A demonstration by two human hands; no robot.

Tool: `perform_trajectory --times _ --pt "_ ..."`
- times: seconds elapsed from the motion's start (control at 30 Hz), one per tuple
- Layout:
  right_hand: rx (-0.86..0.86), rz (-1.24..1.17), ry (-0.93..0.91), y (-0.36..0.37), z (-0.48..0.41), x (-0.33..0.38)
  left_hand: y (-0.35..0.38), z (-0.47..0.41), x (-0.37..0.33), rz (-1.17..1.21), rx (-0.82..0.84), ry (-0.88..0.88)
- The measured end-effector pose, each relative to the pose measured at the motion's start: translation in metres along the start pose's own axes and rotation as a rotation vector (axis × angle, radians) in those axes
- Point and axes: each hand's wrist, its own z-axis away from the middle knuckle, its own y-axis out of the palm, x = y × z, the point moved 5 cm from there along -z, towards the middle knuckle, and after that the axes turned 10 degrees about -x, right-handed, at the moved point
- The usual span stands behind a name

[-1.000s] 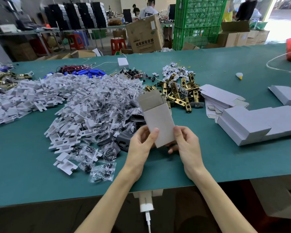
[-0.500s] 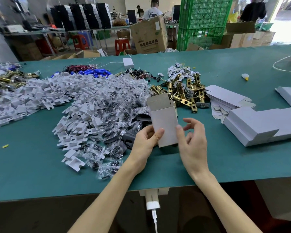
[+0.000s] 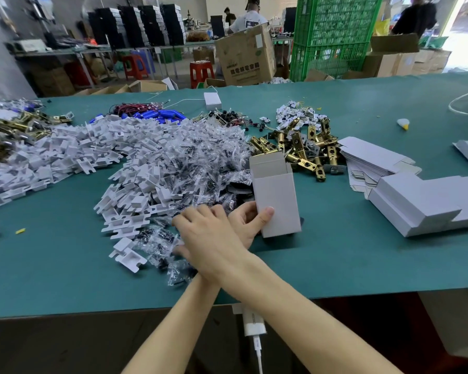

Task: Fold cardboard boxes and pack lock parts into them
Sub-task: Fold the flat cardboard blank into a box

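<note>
Head view, single entry. Cardboard box (image 3: 277, 203): small, grey-white, upright over the green table (image 3: 65, 265), top flap open and tilted back. Left hand (image 3: 243, 222): grips the box at its lower left edge, thumb across the front face, fingers behind it. Right hand (image 3: 208, 236): forearm crossed over the left one, hand just left of the grip, palm down on the clear bags of small dark parts (image 3: 200, 163), fingers spread into the heap; I cannot tell whether it has pinched a bag. Left of the grip and beyond the bags: a wide spill of white plastic pieces (image 3: 135, 184). Beyond the grip, just past the box's open top: a heap of brass latch bodies (image 3: 300, 149). Right of the grip, well apart: a stack of flat box blanks (image 3: 370, 160), and nearer the table's front edge, a row of folded boxes (image 3: 422, 201) lying side by side.
</note>
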Motion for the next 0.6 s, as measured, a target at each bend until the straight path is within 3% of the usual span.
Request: perform_trajectory --times 0.1,0.6 --pt "0.235 -0.08 -0.044 0.019 -0.012 0.009 0.0 -0.003 0.001 -0.112 -0.002 -0.028" --pt "0.185 -0.185 0.126 0.014 -0.009 -0.002 0.002 -0.003 0.009 -0.063 -0.056 -0.04"
